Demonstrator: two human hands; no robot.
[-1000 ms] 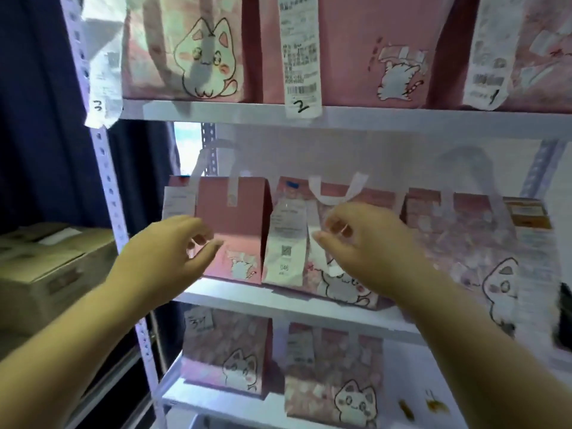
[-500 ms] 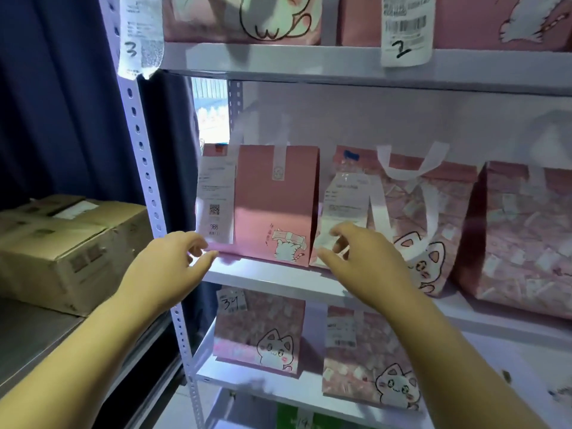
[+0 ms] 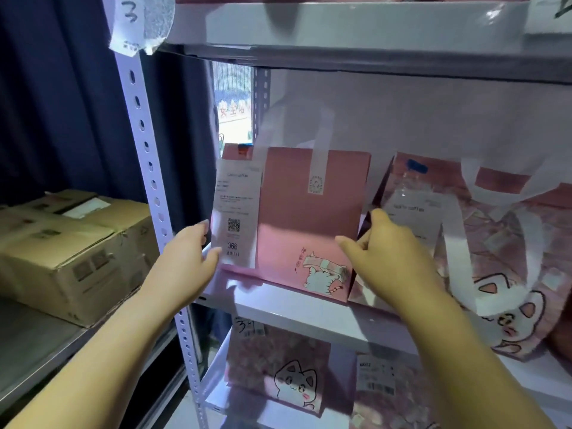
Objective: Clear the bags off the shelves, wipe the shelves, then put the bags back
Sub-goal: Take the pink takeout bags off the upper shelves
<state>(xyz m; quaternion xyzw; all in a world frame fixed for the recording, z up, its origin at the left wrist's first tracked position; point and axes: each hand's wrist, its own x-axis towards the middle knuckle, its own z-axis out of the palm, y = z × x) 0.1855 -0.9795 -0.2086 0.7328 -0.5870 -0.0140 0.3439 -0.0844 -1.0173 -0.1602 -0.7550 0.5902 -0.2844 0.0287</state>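
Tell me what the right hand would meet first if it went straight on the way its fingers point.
The plain pink bag: the right hand points up-left at its right edge, thumb on the front, fingers at the gap beside the cat-print bag. It seems to touch it, though depth is unclear.

The pink bag (image 3: 309, 218) looks like smooth, slightly shiny paper. The shelf (image 3: 309, 311) is smooth painted metal. The boxes (image 3: 77, 243) are matt brown cardboard.

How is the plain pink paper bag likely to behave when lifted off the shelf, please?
The pink paper bag should feel stiff: its front looks flat between the left hand and right hand. Its receipt, hanging down the front, may flap. Standing tall, it could tip if pushed.
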